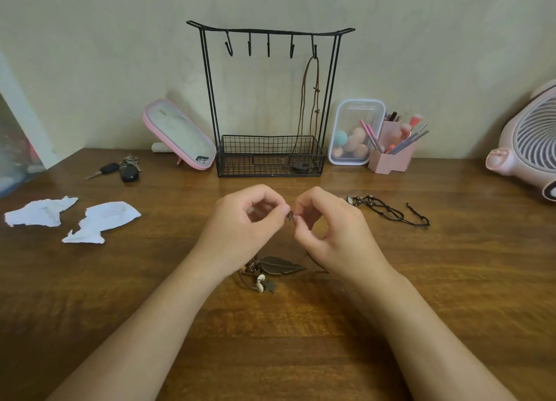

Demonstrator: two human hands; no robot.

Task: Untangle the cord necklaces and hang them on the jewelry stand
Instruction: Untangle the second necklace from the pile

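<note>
Two crumpled pieces of white paper (102, 221) lie at the left of the wooden table (270, 355). A bunch of car keys (120, 169) lies farther back. Next comes a pink-framed mirror (179, 134), leaning just left of the black wire jewelry stand (270, 33), which stands at the far edge against the wall. A brown cord necklace (316, 111) hangs from the stand's rightmost hook, and its lower end is down in the wire basket at the base.

Nearer, in the middle, the left hand (240, 223) and the right hand (331, 235) meet fingertip to fingertip. On each, thumb and forefinger are curled and pinch a small knot in the cord of the leaf-pendant necklace (281, 265), raised off the wood. Its bronze leaf and pale beads rest on the table between the wrists.

Right of the hands and apart from them, a dark cord necklace (388, 212) lies loose on the table. Farther back stand a clear container of makeup sponges (353, 133) and, just beside it, a pink brush holder (391, 157). A pink fan (529, 142) sits at the right edge.
</note>
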